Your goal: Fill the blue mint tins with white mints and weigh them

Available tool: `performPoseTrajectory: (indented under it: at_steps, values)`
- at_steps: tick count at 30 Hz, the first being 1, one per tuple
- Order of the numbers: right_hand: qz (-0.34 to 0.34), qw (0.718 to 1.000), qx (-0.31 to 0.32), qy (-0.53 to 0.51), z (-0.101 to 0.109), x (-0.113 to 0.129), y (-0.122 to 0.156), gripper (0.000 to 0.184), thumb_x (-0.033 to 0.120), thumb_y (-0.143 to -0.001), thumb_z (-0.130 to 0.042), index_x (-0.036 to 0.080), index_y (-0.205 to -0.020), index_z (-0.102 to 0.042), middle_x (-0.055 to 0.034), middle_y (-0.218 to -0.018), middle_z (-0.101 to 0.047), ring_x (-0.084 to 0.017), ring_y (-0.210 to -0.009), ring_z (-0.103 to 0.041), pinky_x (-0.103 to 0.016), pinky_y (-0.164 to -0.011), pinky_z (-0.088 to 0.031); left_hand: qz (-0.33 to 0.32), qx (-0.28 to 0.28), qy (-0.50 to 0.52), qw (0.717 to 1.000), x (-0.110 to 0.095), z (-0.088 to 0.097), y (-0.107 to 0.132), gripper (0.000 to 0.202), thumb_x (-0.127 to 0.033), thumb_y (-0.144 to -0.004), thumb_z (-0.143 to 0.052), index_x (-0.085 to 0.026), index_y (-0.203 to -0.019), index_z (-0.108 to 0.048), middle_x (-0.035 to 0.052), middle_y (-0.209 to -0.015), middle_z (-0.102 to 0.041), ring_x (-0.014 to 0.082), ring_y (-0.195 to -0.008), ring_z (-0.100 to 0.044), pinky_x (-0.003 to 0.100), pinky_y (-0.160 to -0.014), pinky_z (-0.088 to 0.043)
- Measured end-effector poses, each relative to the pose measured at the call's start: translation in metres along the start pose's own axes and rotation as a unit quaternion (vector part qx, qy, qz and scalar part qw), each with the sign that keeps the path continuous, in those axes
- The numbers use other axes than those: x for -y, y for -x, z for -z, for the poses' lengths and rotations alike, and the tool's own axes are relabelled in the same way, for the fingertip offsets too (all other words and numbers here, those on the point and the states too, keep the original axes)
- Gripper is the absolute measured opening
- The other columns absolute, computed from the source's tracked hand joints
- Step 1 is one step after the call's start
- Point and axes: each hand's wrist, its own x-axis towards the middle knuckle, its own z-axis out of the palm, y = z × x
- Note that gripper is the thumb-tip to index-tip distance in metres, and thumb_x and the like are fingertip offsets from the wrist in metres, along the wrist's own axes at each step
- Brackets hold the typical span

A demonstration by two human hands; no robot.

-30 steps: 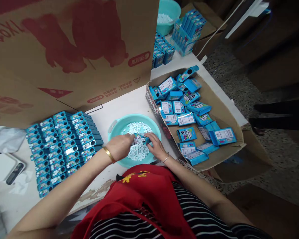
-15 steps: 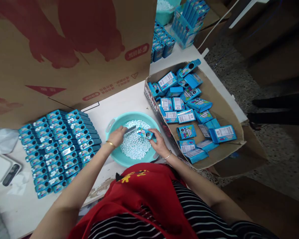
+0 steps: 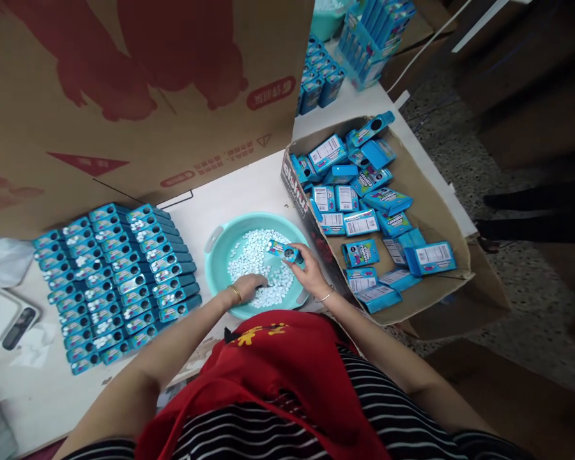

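Note:
My left hand (image 3: 246, 287) is closed and low in a turquoise basin (image 3: 214, 275), its fingers down among small white candies (image 3: 252, 255). It grips a small dark scoop (image 3: 262, 286), mostly hidden by the hand and the candies. Over the basin's right side, my right hand (image 3: 309, 271) holds a small blue candy box (image 3: 283, 250) tilted, with the round opening in its end facing up. Some white pieces lie on the left end of that box.
Rows of upright blue boxes (image 3: 115, 275) stand at left, many with candies on top. A cardboard tray (image 3: 441, 217) of jumbled boxes is at right. A large carton (image 3: 172, 128) walls off the back. A white scale (image 3: 2, 313) lies far left.
My left hand has moved down and right with the scoop, from above the candies into them. My right hand still holds the box in nearly the same place.

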Motion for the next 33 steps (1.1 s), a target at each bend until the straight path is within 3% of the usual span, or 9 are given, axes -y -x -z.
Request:
performPoseTrajectory:
  at_steps: [5, 9, 12, 17, 20, 24, 28, 31, 33]
  values:
    - [0.009, 1.0, -0.005, 0.009, -0.001, -0.001, -0.002, 0.032, 0.025, -0.087, -0.057, 0.022, -0.118, -0.052, -0.0098, -0.115, -0.06, -0.024, -0.109, -0.058, -0.04, -0.097, -0.047, -0.007, -0.018, 0.075, 0.997, 0.001, 0.023, 0.015, 0.03, -0.005, -0.073, -0.043, -0.016, -0.093, -0.064, 0.0024, -0.086, -0.065, 0.0129, -0.08, -0.059, 0.023, -0.077, -0.049]
    - [0.028, 0.999, 0.004, 0.027, -0.004, -0.003, -0.003, 0.036, 0.016, -0.084, -0.053, 0.022, -0.119, -0.052, -0.0103, -0.116, -0.06, -0.025, -0.112, -0.056, -0.043, -0.1, -0.045, -0.021, -0.048, 0.108, 0.993, -0.009, 0.064, 0.045, 0.025, -0.015, -0.083, -0.044, -0.016, -0.1, -0.062, 0.005, -0.097, -0.066, 0.0128, -0.088, -0.06, 0.025, -0.082, -0.049]
    - [0.052, 0.998, 0.012, 0.036, -0.008, -0.006, -0.003, 0.042, 0.01, -0.079, -0.049, 0.021, -0.12, -0.053, -0.0105, -0.118, -0.06, -0.025, -0.115, -0.055, -0.048, -0.11, -0.036, -0.031, -0.084, 0.122, 0.989, -0.023, 0.098, 0.064, 0.024, -0.018, -0.087, -0.044, -0.018, -0.103, -0.062, 0.0052, -0.101, -0.066, 0.0131, -0.091, -0.06, 0.026, -0.084, -0.048]
    - [0.084, 0.995, 0.043, 0.043, -0.014, -0.006, -0.002, 0.047, 0.007, -0.077, -0.046, 0.02, -0.121, -0.052, -0.0108, -0.119, -0.06, -0.026, -0.117, -0.053, -0.052, -0.113, -0.032, 0.024, -0.098, 0.002, 0.995, -0.056, 0.137, 0.067, 0.025, -0.012, -0.085, -0.044, -0.018, -0.1, -0.063, 0.0063, -0.1, -0.068, 0.0172, -0.094, -0.061, 0.03, -0.084, -0.047]
    - [0.093, 0.993, 0.058, 0.048, -0.018, -0.004, -0.002, 0.048, 0.007, -0.077, -0.045, 0.021, -0.122, -0.052, -0.0103, -0.12, -0.06, -0.026, -0.117, -0.053, -0.054, -0.113, -0.031, 0.095, -0.071, -0.131, 0.984, -0.083, 0.145, 0.058, 0.029, -0.012, -0.086, -0.043, -0.018, -0.107, -0.061, 0.0085, -0.103, -0.068, 0.0212, -0.093, -0.063, 0.032, -0.079, -0.047]
    - [0.098, 0.991, 0.067, 0.057, -0.023, -0.003, 0.0, 0.048, 0.007, -0.078, -0.045, 0.021, -0.124, -0.051, -0.0109, -0.12, -0.06, -0.026, -0.118, -0.053, -0.055, -0.113, -0.031, 0.174, -0.042, -0.268, 0.946, -0.129, 0.144, 0.049, 0.032, -0.013, -0.091, -0.037, -0.018, -0.116, -0.055, 0.0115, -0.101, -0.066, 0.0221, -0.083, -0.066, 0.03, -0.067, -0.047]
    - [0.087, 0.993, 0.06, 0.048, -0.026, -0.004, 0.001, 0.045, 0.008, -0.08, -0.046, 0.021, -0.123, -0.051, -0.0114, -0.12, -0.06, -0.025, -0.118, -0.053, -0.055, -0.113, -0.03, 0.185, -0.046, -0.317, 0.929, -0.163, 0.142, 0.049, 0.03, -0.016, -0.094, -0.032, -0.015, -0.11, -0.057, 0.0138, -0.099, -0.064, 0.0266, -0.086, -0.067, 0.033, -0.065, -0.048]
    - [0.081, 0.994, 0.055, 0.043, -0.025, -0.006, 0.0, 0.045, 0.008, -0.08, -0.046, 0.02, -0.122, -0.051, -0.012, -0.12, -0.06, -0.026, -0.118, -0.053, -0.055, -0.113, -0.029, 0.181, -0.044, -0.318, 0.93, -0.159, 0.147, 0.056, 0.028, -0.015, -0.093, -0.034, -0.017, -0.105, -0.06, 0.013, -0.098, -0.063, 0.0281, -0.088, -0.066, 0.034, -0.065, -0.048]
    - [0.079, 0.995, 0.05, 0.041, -0.024, -0.007, -0.002, 0.045, 0.008, -0.079, -0.046, 0.02, -0.122, -0.052, -0.0121, -0.119, -0.06, -0.026, -0.118, -0.053, -0.055, -0.113, -0.029, 0.197, -0.062, -0.305, 0.93, -0.138, 0.15, 0.06, 0.028, -0.016, -0.093, -0.035, -0.019, -0.102, -0.061, 0.0108, -0.096, -0.064, 0.0264, -0.087, -0.066, 0.033, -0.064, -0.048]
